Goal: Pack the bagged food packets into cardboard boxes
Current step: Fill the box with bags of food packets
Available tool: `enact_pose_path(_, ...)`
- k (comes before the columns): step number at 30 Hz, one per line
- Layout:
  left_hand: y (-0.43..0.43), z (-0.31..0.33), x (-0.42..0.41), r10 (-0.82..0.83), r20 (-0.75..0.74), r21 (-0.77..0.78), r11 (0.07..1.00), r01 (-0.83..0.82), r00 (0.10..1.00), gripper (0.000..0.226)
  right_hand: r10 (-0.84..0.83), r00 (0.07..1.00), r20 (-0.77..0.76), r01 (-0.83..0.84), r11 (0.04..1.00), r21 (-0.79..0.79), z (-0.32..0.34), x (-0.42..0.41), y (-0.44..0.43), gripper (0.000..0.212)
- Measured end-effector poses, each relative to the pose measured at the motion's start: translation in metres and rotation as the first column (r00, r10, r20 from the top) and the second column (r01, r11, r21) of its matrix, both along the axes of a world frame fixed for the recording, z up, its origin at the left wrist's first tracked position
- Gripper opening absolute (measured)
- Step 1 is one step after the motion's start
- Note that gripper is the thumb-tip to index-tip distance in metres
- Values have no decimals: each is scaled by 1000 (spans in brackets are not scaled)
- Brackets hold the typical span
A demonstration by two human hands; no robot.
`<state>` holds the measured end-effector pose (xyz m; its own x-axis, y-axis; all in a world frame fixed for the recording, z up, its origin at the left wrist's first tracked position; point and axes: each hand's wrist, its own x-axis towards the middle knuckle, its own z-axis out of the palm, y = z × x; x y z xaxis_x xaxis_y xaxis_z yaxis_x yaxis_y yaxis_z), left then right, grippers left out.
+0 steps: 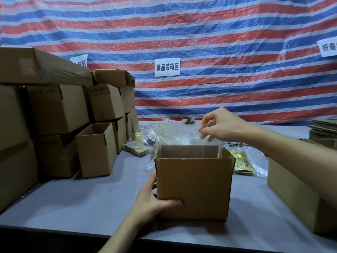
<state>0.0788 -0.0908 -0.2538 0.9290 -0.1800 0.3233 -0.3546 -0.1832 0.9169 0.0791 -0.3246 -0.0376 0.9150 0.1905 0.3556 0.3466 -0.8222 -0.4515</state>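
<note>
At a packing station hung with a striped tarpaulin (200, 33), a worker loads one more carton. The left hand (156, 198) grips the lower left corner of an open cardboard box (193, 187), thumb across its front face, steadying it on the grey worktop (91, 203). The right hand (220, 125) pinches the top edge of a clear plastic bag (182, 136) and holds it above the far side of the box's mouth. The bag's lower end is hidden behind the box wall, so it cannot be told whether it is inside yet, nor what fills it.

The job looks partly done. To the left, a wall of stacked boxes (58, 108) stands with flaps down, apparently filled, and a smaller open box (95, 148) waits in front of it. Plenty remains: loose bagged packets (138, 149) lie scattered on the worktop behind the box, and another yellow-printed packet (242, 162) lies just to its right. A pile of flat cardboard (324, 128) at the far right suggests more boxes to fold. The box in hand has its flaps open and is unsealed.
</note>
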Motion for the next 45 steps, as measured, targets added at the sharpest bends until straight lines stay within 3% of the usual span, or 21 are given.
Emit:
enact_pose_path(5, 0, 2, -1, 2, 13, 18, 1000, -2, 1000, 95, 61, 997, 51, -51, 982, -183, 14, -10, -4, 8)
enact_pose_path(7, 0, 3, -3, 7, 19, 22, 1000, -8, 1000, 96, 118, 986, -119, -140, 971, -194, 18, -13, -3, 9)
enact_pose_path(9, 0, 4, -3, 6, 24, 16, 1000, -6, 1000, 96, 165, 897, -409, -208, 976, -62, 21, -13, -4, 15)
enact_pose_path(11, -1, 4, -4, 3, 24, 16, 1000, -4, 1000, 95, 197, 822, -534, -203, 978, 47, 22, -11, -9, 20)
enact_pose_path(14, 0, 2, -3, -1, 18, 4, 1000, 1, 1000, 93, 139, 855, -500, -135, 990, 44, 10, -3, -16, 21)
enact_pose_path(20, 0, 1, 0, 4, 16, 15, 1000, -4, 1000, 93, -61, 945, -321, -54, 940, -337, -27, 13, -2, 22)
enact_pose_path(24, 0, -1, 1, 16, 12, 7, 1000, -16, 1000, 93, -100, 965, -241, -2, 921, -389, -31, 14, 12, 23)
enact_pose_path(28, 0, -3, 2, 19, 11, -1, 1000, -19, 1000, 90, -142, 988, -62, 99, 888, -448, -28, 11, 12, 18)
enact_pose_path(31, 0, -2, 2, 14, 12, -6, 1000, -14, 1000, 91, -56, 998, 26, 61, 948, -313, -28, 15, 10, 20)
enact_pose_path(33, 0, -1, 1, 10, 15, -2, 1000, -10, 1000, 91, 37, 999, 4, -36, 982, -187, -28, 17, 12, 32)
enact_pose_path(35, 0, -1, 1, 14, 14, 1, 1000, -14, 1000, 91, 136, 991, -16, -137, 978, -160, -27, 17, 16, 37)
enact_pose_path(41, -1, -1, 1, 9, 17, -10, 1000, -9, 1000, 95, 220, 923, -315, -275, 951, -141, -21, 15, 24, 32)
enact_pose_path(45, -1, -2, 1, 7, 12, -30, 1000, -7, 1000, 90, 347, 789, -506, -305, 938, 167, -20, 15, 24, 20)
